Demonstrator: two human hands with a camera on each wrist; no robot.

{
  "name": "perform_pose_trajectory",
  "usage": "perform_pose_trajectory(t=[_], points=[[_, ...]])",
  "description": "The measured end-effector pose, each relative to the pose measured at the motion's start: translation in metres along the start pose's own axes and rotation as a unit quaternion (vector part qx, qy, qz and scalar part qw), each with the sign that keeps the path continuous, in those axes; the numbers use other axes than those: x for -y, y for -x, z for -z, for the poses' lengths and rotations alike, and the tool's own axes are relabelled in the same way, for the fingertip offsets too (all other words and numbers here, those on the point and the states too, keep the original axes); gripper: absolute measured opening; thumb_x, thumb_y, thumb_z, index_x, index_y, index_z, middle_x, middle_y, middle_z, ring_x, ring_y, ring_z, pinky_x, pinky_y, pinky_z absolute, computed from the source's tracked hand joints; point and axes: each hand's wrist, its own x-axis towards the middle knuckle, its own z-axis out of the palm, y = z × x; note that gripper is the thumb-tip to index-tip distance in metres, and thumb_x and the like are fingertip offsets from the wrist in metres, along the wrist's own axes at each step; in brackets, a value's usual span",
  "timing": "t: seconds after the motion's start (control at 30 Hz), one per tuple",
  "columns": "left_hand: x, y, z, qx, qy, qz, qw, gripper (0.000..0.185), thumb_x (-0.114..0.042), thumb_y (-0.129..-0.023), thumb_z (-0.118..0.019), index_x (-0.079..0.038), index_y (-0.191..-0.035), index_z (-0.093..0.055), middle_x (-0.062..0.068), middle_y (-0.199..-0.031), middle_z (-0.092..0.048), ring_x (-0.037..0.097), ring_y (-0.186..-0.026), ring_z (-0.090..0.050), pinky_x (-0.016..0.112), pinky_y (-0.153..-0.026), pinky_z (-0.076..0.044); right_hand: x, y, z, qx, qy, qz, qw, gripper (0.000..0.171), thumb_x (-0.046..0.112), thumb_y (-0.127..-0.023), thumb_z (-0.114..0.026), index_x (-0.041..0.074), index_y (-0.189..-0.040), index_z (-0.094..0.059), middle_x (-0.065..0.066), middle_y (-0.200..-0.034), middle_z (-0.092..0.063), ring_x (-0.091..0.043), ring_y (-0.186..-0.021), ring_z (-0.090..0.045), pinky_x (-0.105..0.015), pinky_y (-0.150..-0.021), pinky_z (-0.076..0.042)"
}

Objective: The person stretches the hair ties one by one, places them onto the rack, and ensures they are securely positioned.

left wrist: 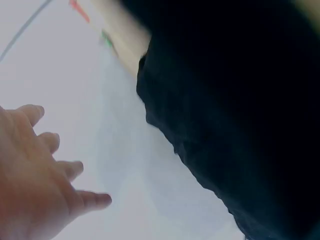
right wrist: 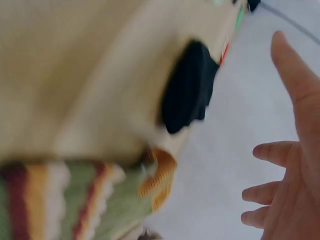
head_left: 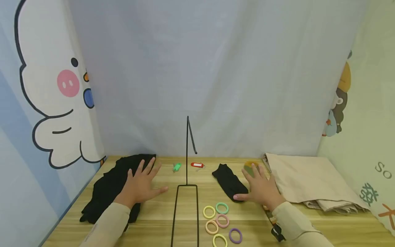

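Observation:
My left hand (head_left: 140, 185) hovers with spread fingers over a dark, crumpled black cloth (head_left: 108, 188) at the table's left side. In the left wrist view the hand (left wrist: 40, 185) is empty, its fingers apart, beside the black cloth (left wrist: 215, 110). My right hand (head_left: 262, 188), also spread and empty, is close to a black sock (head_left: 228, 181); the thumb tip overlaps the sock's lower end in the head view. Below that hand lies a striped knitted item (right wrist: 90, 195) in green, yellow, maroon and white, mostly hidden by hand and sleeve in the head view.
A black wire stand (head_left: 187, 154) rises at mid-table. Several coloured rings (head_left: 222, 221) lie right of its base. Behind are a green key tag (head_left: 177, 167) and a red key tag (head_left: 197, 165). Folded beige fabric (head_left: 305, 178) lies at right; a grey curtain (head_left: 216, 75) hangs behind.

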Motion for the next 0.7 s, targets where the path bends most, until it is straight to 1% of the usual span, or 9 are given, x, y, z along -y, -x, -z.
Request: perform_pose_trajectory(t=[0.1,0.17,0.27,0.37,0.4,0.47,0.53,0.6,0.7], points=[[-0.009,0.01,-0.006,0.035,0.006,-0.042,0.9985,0.091,-0.079,-0.075,-0.044,-0.027,-0.147,-0.025,0.003,-0.156,-0.014,0.039,-0.141,-0.011,0.074,-0.098,-0.014,0.008,0.006,-0.01,0.028,-0.016,0.03,0.999,0.096,0.068,-0.065,-0.066,0.017,-0.142,-0.039,-0.026,-0.15,-0.02,-0.049,-0.137,-0.013,-0.077,-0.094,-0.014],[-0.016,0.016,-0.009,0.067,0.018,-0.07,0.9951,0.09,-0.077,-0.074,-0.047,-0.029,-0.147,-0.025,0.001,-0.156,-0.015,0.039,-0.141,-0.012,0.074,-0.098,-0.014,0.012,0.008,-0.015,0.047,-0.033,0.053,0.997,0.089,0.06,-0.066,-0.072,0.018,-0.139,-0.044,-0.025,-0.15,-0.021,-0.048,-0.137,-0.013,-0.076,-0.094,-0.015],[-0.027,0.023,-0.011,0.111,0.033,-0.112,0.9869,0.093,-0.077,-0.072,-0.05,-0.027,-0.147,-0.026,0.001,-0.155,-0.019,0.042,-0.14,-0.014,0.075,-0.095,-0.017,0.019,0.008,-0.018,0.07,-0.059,0.085,0.992,0.077,0.049,-0.067,-0.077,0.019,-0.133,-0.052,-0.025,-0.149,-0.023,-0.048,-0.137,-0.015,-0.076,-0.094,-0.016],[-0.036,0.028,-0.011,0.138,0.033,-0.147,0.979,0.098,-0.079,-0.068,-0.053,-0.025,-0.146,-0.029,0.003,-0.154,-0.023,0.044,-0.138,-0.02,0.077,-0.091,-0.02,0.026,0.004,-0.02,0.08,-0.084,0.118,0.986,0.066,0.038,-0.069,-0.079,0.017,-0.128,-0.057,-0.026,-0.146,-0.029,-0.049,-0.136,-0.02,-0.076,-0.094,-0.017],[-0.039,0.029,-0.011,0.146,0.034,-0.155,0.9766,0.1,-0.08,-0.066,-0.054,-0.025,-0.146,-0.03,0.004,-0.154,-0.025,0.045,-0.137,-0.021,0.076,-0.091,-0.021,0.029,0.002,-0.021,0.08,-0.088,0.131,0.984,0.063,0.036,-0.07,-0.08,0.016,-0.126,-0.059,-0.025,-0.144,-0.033,-0.047,-0.134,-0.025,-0.075,-0.093,-0.02],[-0.043,0.031,-0.012,0.166,0.035,-0.16,0.9725,0.101,-0.081,-0.064,-0.055,-0.026,-0.146,-0.031,0.003,-0.153,-0.026,0.044,-0.137,-0.022,0.075,-0.092,-0.022,0.033,0.0,-0.022,0.084,-0.09,0.153,0.981,0.057,0.031,-0.07,-0.08,0.015,-0.122,-0.062,-0.02,-0.132,-0.046,-0.038,-0.125,-0.04,-0.07,-0.092,-0.027],[-0.047,0.032,-0.012,0.18,0.03,-0.159,0.9701,0.102,-0.081,-0.062,-0.055,-0.027,-0.145,-0.032,0.003,-0.152,-0.029,0.043,-0.137,-0.023,0.074,-0.093,-0.023,0.037,-0.002,-0.024,0.09,-0.093,0.167,0.977,0.05,0.027,-0.07,-0.08,0.016,-0.117,-0.065,-0.01,-0.115,-0.054,-0.027,-0.108,-0.049,-0.062,-0.086,-0.035],[-0.048,0.033,-0.012,0.195,0.031,-0.152,0.9685,0.102,-0.081,-0.061,-0.056,-0.029,-0.145,-0.032,0.002,-0.152,-0.03,0.041,-0.138,-0.022,0.072,-0.095,-0.022,0.041,-0.004,-0.025,0.094,-0.086,0.174,0.976,0.044,0.026,-0.069,-0.08,0.019,-0.111,-0.068,0.0,-0.098,-0.053,-0.016,-0.089,-0.046,-0.053,-0.08,-0.038],[-0.049,0.032,-0.011,0.206,0.029,-0.141,0.9678,0.102,-0.081,-0.059,-0.057,-0.03,-0.144,-0.033,0.0,-0.15,-0.034,0.039,-0.139,-0.022,0.071,-0.097,-0.021,0.044,-0.007,-0.025,0.106,-0.091,0.178,0.974,0.035,0.025,-0.07,-0.079,0.021,-0.104,-0.071,0.005,-0.087,-0.05,-0.012,-0.079,-0.04,-0.043,-0.073,-0.037]])
